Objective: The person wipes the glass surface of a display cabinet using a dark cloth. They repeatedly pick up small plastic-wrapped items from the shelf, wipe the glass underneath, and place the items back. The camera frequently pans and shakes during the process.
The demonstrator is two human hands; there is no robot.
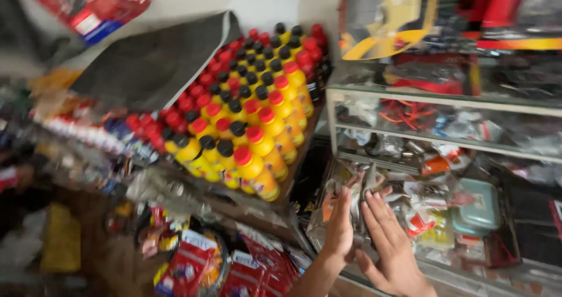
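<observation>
Packets: small clear-wrapped packets [358, 187] sit in a jumbled heap on top of the glass display case [445, 101], right at the near edge; that's what both hands are into
Left hand: left hand [341, 222] is flat and upright, fingers together, pressed against the near side of the heap; not closed round anything as far as I can see
Right hand: right hand [391, 245] has fingers spread and reaching up into the same pile, fingertips touching one silvery packet; loose, no real grip showing
Progress: looks like early sorting or rummaging to me; nothing lifted clear of the heap, pile is a mess, so most of it is left
Case contents: shelves behind the glass hold more bagged bits, orange and red cords, all pretty blurry
Teal box: lidded teal box [479, 206] lies just right of the heap; shut, contents hidden
Bottle rack: sloped stand of yellow bottles [252, 133] with red and black caps, packed tight, left of the hands
Below: red snack bags [193, 265] in a round basket, low down
</observation>
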